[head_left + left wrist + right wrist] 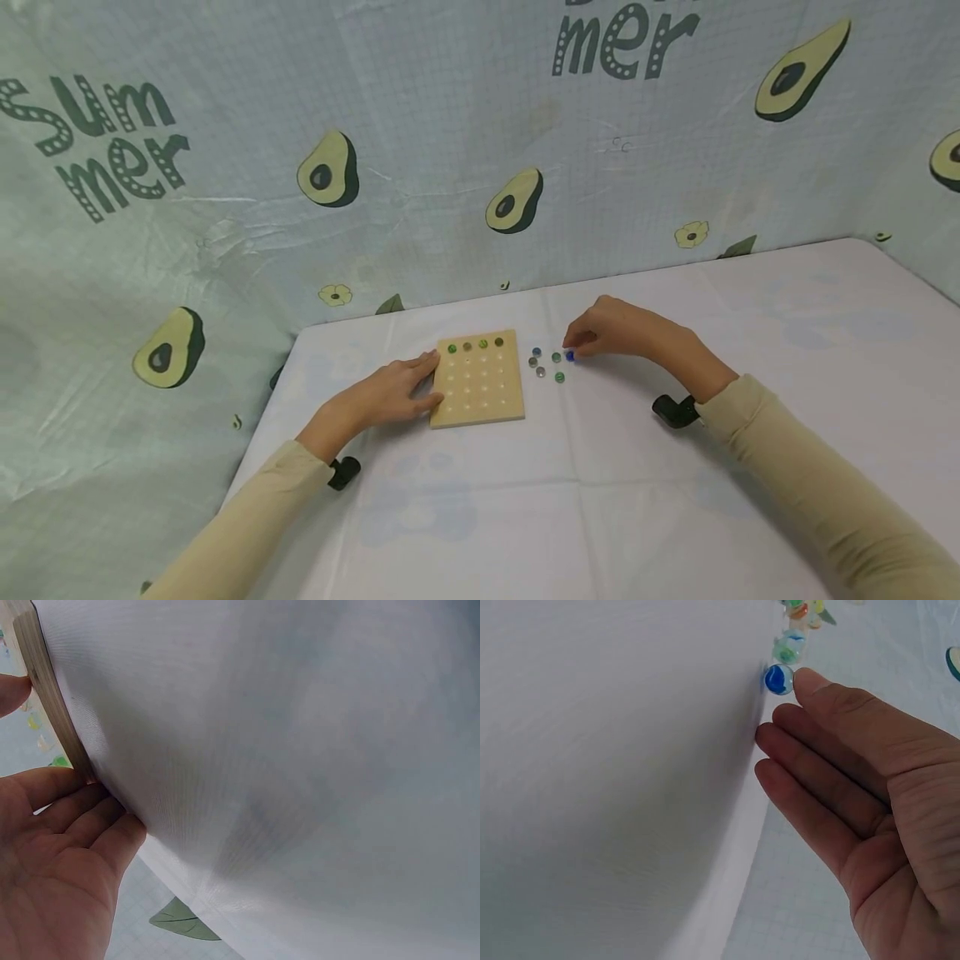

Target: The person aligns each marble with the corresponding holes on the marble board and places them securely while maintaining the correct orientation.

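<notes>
A square wooden board (480,385) with rows of shallow hollows lies on the table; several greenish and brownish marbles (483,343) sit along its far row. My left hand (390,392) rests against the board's left edge, with thumb and fingertips touching it and the fingers fairly straight. In the left wrist view, those fingers (82,806) meet the board's side (49,686). My right hand (611,327) is low over the table to the right. Its thumb tip (810,684) is right beside a blue-and-clear marble (778,679), without visible fingers curled around it.
Several loose marbles (541,372), clear, green and bluish, lie between the board and my right hand. White cloth (510,517) covers the table. A hanging sheet (420,167) printed with avocados stands behind and at the left. Small black cameras (675,411) sit at both wrists.
</notes>
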`<state>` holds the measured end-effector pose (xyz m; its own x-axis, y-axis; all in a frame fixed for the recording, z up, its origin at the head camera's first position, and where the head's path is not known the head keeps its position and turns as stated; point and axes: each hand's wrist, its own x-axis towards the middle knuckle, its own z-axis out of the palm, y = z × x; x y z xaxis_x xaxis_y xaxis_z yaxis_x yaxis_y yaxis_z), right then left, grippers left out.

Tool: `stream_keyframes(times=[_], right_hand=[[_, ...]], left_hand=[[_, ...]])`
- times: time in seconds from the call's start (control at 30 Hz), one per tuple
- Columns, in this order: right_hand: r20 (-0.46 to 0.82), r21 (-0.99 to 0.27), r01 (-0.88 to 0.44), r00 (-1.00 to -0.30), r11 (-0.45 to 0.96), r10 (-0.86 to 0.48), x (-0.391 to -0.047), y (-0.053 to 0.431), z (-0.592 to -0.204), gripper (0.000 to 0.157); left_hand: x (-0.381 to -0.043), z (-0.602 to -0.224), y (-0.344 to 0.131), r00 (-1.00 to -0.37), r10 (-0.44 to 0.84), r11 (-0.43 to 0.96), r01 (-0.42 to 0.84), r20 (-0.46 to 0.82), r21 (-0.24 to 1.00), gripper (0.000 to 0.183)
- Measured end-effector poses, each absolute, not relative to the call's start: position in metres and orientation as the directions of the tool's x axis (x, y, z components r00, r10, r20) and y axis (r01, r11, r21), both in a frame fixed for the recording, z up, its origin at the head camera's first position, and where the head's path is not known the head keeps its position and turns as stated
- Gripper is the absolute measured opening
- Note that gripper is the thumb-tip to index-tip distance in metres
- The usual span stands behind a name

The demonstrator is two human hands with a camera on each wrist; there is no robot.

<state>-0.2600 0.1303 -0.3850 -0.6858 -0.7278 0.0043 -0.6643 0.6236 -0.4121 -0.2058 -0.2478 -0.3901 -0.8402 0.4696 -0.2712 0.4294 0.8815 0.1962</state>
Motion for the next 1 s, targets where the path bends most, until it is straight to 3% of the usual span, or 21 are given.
stream_keyframes(times=[0.5, 1.0], right_hand=[[-0.001, -0.273, -0.739, -0.639, 0.615, -0.769, -0.2567, 0.1225, -0.3858, 0.013], [0.071, -0.304, -0.726, -0.662, 0.616, -0.746, -0.2517, 0.1225, -0.383, 0.015]], left_hand=[[-0.2072, -0.3904, -0.2486, -0.838, 0.487, 0.871, 0.446, -0.247, 0.205, 0.079], [-0.2068, -0.3918, -0.2491, -0.84, 0.48, 0.875, 0.441, -0.253, 0.199, 0.079]])
